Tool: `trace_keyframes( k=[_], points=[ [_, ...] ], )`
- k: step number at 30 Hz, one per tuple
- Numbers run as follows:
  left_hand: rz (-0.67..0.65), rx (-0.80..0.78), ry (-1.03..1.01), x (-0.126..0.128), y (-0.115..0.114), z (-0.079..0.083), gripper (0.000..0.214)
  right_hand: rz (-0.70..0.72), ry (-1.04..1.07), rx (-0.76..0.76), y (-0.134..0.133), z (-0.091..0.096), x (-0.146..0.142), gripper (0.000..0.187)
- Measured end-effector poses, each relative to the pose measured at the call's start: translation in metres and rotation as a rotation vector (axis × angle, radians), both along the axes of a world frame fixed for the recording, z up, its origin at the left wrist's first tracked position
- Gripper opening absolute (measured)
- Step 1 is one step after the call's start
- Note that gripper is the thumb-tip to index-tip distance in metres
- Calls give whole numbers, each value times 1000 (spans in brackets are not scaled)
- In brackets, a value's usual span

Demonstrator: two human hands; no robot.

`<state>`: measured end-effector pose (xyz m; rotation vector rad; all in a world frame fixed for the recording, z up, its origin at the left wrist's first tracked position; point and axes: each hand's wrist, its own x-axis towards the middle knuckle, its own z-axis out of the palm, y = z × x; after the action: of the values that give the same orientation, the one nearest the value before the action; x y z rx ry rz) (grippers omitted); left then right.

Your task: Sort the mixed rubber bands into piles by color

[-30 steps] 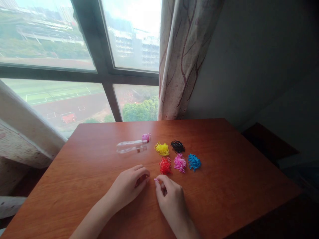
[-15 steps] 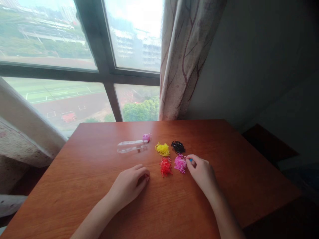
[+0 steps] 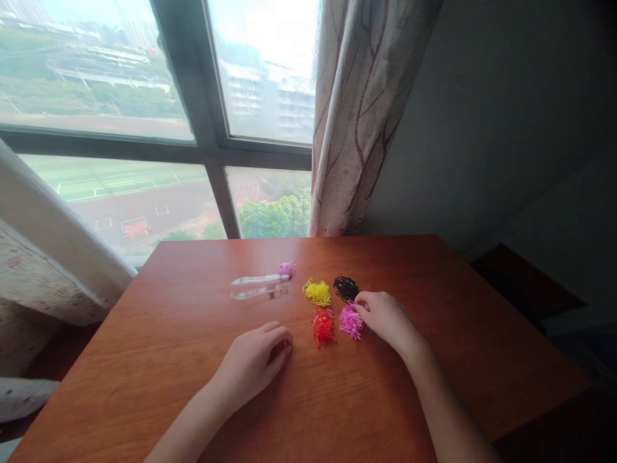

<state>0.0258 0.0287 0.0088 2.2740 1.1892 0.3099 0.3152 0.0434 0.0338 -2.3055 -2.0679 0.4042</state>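
Observation:
Four small heaps of thin rubber bands lie close together on the table: yellow (image 3: 317, 292), black (image 3: 346, 288), red (image 3: 323, 327) and pink (image 3: 351, 322). My right hand (image 3: 385, 318) is closed, its fingertips pinched together at the upper edge of the pink heap, just below the black one. What sits between those fingertips is too small to tell. A trace of blue shows beneath this hand, mostly hidden. My left hand (image 3: 258, 357) rests on the table left of the red heap, fingers curled inward with thumb and fingertips meeting; anything inside is hidden.
Behind the hands, a clear plastic container (image 3: 255, 287) with a pink top (image 3: 286, 270) lies on the wooden table (image 3: 193, 308). A window (image 3: 270, 199) and a patterned curtain (image 3: 359, 128) stand beyond the table's back edge.
My right hand has shifted slightly up and left over the pink heap's edge, covering most of the blue bit seen before. My left hand keeps its place; the view has tilted slightly.

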Motion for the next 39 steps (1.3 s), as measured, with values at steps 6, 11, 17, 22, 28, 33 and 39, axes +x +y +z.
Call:
trace_keyframes(
  k=[6, 11, 17, 22, 28, 33, 39],
  points=[
    [9, -2, 5, 0, -1, 0, 17, 22, -24, -28, -1, 4, 1, 21],
    [6, 0, -8, 0, -1, 0, 16, 10, -41, -35, -1, 9, 1, 26],
    [9, 1, -20, 0, 0, -1, 16, 12, -35, -28, -2, 9, 2, 28],
    [7, 5, -24, 0, 1, -1, 17, 29, -9, -20, -1, 7, -1, 31],
    [5, 8, -28, 0, 0, 0, 17, 32, 1, -42, 0, 5, -1, 32],
    [3, 8, -27, 0, -1, 0, 17, 36, 0, -63, -2, 8, -1, 31],
    [3, -5, -27, 0, 0, 1, 17, 48, 19, -86, -3, 9, -1, 30]
  ],
)
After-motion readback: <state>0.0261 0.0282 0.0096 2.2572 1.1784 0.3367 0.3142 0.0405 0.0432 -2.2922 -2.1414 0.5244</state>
